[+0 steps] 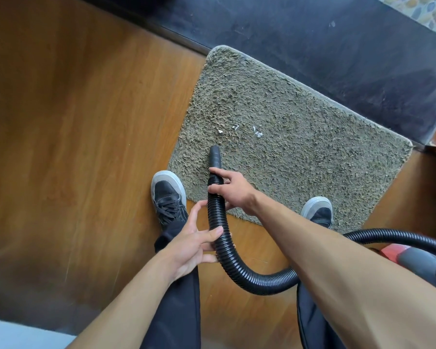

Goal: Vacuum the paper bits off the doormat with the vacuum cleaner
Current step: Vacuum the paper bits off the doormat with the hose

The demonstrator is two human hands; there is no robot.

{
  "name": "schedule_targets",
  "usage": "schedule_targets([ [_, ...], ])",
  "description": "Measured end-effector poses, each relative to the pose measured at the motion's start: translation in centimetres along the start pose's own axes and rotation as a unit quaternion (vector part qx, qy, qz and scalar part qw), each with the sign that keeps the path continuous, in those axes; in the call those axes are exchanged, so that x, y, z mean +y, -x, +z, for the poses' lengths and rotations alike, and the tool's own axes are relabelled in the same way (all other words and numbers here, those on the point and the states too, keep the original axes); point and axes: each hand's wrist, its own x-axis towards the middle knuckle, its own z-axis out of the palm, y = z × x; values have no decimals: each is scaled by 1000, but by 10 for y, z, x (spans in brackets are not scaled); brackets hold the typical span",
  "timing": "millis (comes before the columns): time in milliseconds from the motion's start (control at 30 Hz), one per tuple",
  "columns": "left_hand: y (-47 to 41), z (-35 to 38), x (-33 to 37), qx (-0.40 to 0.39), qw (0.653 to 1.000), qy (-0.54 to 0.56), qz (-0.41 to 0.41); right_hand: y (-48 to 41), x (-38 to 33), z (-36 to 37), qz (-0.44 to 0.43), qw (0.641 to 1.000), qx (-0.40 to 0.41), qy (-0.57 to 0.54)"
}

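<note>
Your right hand (233,192) is curled firmly round the black hose (239,270) just behind the nozzle (215,157). Your left hand (191,241) holds the hose lower down in a looser clasp, thumb on top and fingers underneath. The nozzle sits over the doormat (312,152) near its left edge, just short of the paper bits (257,133). These lie scattered a little left of the mat's middle, so by the look of it they remain to be picked up, while the rest of the mat looks free of paper.

place: probably home entryway | cues: doormat (275,137), wood floor (86,122), dark threshold (337,46)
</note>
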Motion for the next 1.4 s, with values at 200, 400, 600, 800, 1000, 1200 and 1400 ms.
schedule_targets([
  [200, -6, 3, 13, -11, 1000, -13, 10, -2, -16, -11, -13, 1000, -15, 23],
  [400, -6, 11, 14, -4, 1000, -16, 23, 1, -16, -16, -33, 999, -8, 24],
  [600, -14, 13, 26, 3, 999, -39, 33, -5, -24, -23, -51, 999, 6, -3],
  [800, -26, 28, 36, -9, 997, -76, 18, -3, -22, -43, -45, 998, 31, -32],
  [1000, -31, 45, 39, -23, 993, -114, 16, 4, -12, -63, -39, 995, 59, -67],
  [1200, -35, 52, 43, -30, 988, -149, 15, 10, -5, -70, -40, 990, 77, -107],
  [1400, -30, 40, 42, -7, 992, -127, 17, 3, -13, -57, -53, 994, 50, -82],
])
